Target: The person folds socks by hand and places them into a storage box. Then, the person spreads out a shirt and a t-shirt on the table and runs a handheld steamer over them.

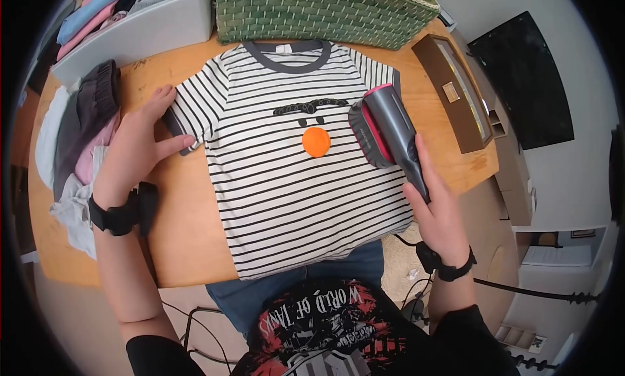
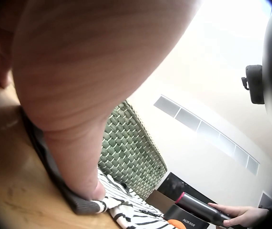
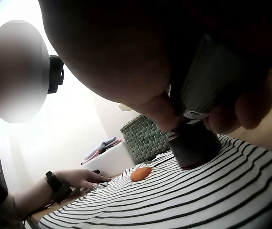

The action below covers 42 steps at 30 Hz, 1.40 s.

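Note:
A striped T-shirt (image 1: 280,207) lies spread on the wooden table, its neck toward the far side and an orange circle (image 1: 316,142) on its chest. My right hand (image 1: 441,213) grips the handle of a grey and pink handheld garment steamer (image 1: 394,119). The steamer's head is over the shirt's right side, beside the orange circle. At the left sleeve (image 1: 195,109), my left hand (image 1: 133,145) has its thumb and fingers spread, the thumb on the dark cuff and the fingertips by the sleeve's upper edge. In the left wrist view the thumb (image 2: 86,176) presses the cuff.
Behind the shirt stands a green woven basket (image 1: 325,14). A white bin (image 1: 140,44) of folded clothes is at the far left, with a clothes pile (image 1: 88,122) along the table's left edge. A brown box (image 1: 449,93) sits at the right. A black cord (image 1: 534,289) runs at the right.

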Tool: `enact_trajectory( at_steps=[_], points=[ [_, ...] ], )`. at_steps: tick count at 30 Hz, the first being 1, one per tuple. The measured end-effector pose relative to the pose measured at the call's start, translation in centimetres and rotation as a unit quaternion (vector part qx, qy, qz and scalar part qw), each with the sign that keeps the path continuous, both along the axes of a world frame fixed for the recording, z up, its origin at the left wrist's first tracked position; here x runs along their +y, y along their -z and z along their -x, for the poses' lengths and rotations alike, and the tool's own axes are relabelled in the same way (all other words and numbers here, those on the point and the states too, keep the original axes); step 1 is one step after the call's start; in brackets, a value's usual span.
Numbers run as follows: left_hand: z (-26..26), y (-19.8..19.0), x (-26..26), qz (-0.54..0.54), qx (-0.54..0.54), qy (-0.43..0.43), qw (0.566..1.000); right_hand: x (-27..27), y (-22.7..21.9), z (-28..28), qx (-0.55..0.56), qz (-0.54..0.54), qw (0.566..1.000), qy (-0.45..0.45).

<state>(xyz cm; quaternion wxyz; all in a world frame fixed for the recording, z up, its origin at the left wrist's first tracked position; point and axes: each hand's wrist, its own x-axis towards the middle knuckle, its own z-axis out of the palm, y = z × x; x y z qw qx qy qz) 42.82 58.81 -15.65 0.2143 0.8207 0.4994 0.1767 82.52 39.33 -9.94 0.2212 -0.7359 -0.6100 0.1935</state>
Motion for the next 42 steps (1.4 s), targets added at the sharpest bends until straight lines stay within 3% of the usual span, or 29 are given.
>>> enact_trajectory(
  at_steps=[1,6,9,23,27,32,35,39,42],
  points=[
    [0.0,0.0,0.0,-0.001,-0.003,0.003,1.0,0.3,0.7,-0.4,-0.034,-0.035,0.998,-0.031],
    [-0.2,-0.1,-0.1,-0.008,0.004,0.004,1.0,3.1,0.3,-0.4,-0.04,-0.024,0.999,-0.016],
    [-0.1,-0.2,-0.1,-0.015,0.004,0.006,1.0,4.1,-0.3,-0.8,-0.027,0.029,0.999,-0.034],
    [0.1,0.2,-0.1,-0.034,0.014,0.014,0.999,-5.9,-0.8,-3.6,-0.065,0.074,0.993,-0.069],
    [0.0,0.2,-0.1,-0.04,0.032,0.014,0.999,-6.1,0.1,-3.6,-0.101,0.035,0.986,-0.13],
    [0.3,0.5,0.1,-0.039,0.035,0.015,0.998,-3.4,0.0,-2.4,-0.063,0.071,0.989,-0.115],
    [0.3,0.4,0.1,-0.039,0.035,0.017,0.998,-2.3,0.0,-2.1,-0.053,0.039,0.988,-0.137],
    [0.3,0.3,0.1,-0.034,0.04,0.014,0.999,-3.3,0.0,-2.6,-0.076,0.011,0.98,-0.183],
    [0.6,0.5,0.2,-0.014,0.046,0.006,0.999,-5.3,-0.3,-3.7,-0.085,0.06,0.972,-0.21]
  ],
)
